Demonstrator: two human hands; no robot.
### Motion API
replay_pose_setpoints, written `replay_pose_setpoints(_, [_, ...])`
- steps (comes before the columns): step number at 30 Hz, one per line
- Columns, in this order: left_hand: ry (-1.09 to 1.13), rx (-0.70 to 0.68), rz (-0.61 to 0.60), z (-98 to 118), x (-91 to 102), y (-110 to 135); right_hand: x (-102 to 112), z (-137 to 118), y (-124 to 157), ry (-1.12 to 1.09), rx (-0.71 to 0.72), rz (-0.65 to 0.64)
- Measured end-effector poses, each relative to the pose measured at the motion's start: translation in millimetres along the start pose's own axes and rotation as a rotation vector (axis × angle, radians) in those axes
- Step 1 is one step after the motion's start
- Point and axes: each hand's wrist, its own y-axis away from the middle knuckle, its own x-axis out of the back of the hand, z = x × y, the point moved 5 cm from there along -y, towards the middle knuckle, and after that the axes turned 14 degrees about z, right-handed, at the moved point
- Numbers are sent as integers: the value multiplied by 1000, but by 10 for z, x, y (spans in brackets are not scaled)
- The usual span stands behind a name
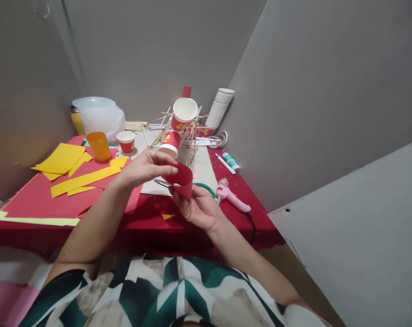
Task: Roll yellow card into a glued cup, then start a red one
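Observation:
A piece of red paper [186,184], curled into a rounded tube or cone, is held between both hands above the front of the table. My left hand [151,167] pinches its upper left rim with thumb and fingers. From below and the right, my right hand [201,210] grips its lower part. Scissors with a green handle [207,188] lie partly hidden behind the paper. Just beyond stands a frame of thin wooden sticks [193,141], with a red-and-white paper cup [185,111] and a second such cup [170,141] in it.
Yellow paper pieces [64,159] lie on red sheets [32,195] at left, near an orange cup [99,147] and a small paper cup [126,141]. A pink glue gun [231,195] with a cord lies right. Stacked paper cups [220,109] lean by the grey wall [294,91].

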Motion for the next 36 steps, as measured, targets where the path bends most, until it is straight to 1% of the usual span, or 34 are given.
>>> replay_pose_setpoints(3, [7,27,54,9,-84,-19,24,-8,72,2,-57,11])
replay_pose_setpoints(6, [16,2,99,42,-160,-51,20,-65,144,-45,-85,4])
replay_pose_setpoints(8, [71,-31,150,47,-174,-81,2,-135,193,-98,-76,-13])
replay_pose_setpoints(11, [159,-100,266,15,-142,-99,-29,-249,252,-167,-25,-34])
replay_pose_setpoints(13, [138,-243,356,37,-116,-53,-41,-299,266,-186,7,-30])
replay_pose_setpoints(16, [-10,-542,464,173,-128,113,-41,-324,237,-177,37,-3])
replay_pose_setpoints(18, [-87,-663,494,282,-153,212,-43,-324,201,-173,46,4])
replay_pose_setpoints(19, [-103,-689,499,331,-154,237,-47,-322,185,-172,47,2])
replay_pose_setpoints(21, [-92,-677,509,399,-113,229,-57,-317,163,-171,43,-3])
replay_pose_setpoints(23, [-50,-590,505,398,-28,149,-78,-313,159,-166,28,-18])
replay_pose_setpoints(25, [-3,-459,454,316,55,34,-109,-316,168,-152,17,-41])
replay_pose_setpoints(27, [29,-321,355,174,94,-71,-144,-337,181,-121,33,-50])
replay_pose_setpoints(29, [43,-217,257,19,89,-135,-175,-391,197,-81,115,-24])
replay_pose_setpoints(31, [61,-162,202,-108,62,-159,-213,-483,224,-45,280,23])
replay_pose_setpoints(33, [91,-141,192,-190,28,-153,-265,-603,277,-20,524,77])
replay_pose_setpoints(36, [124,-94,235,-252,-6,-114,-388,-775,406,47,975,121])
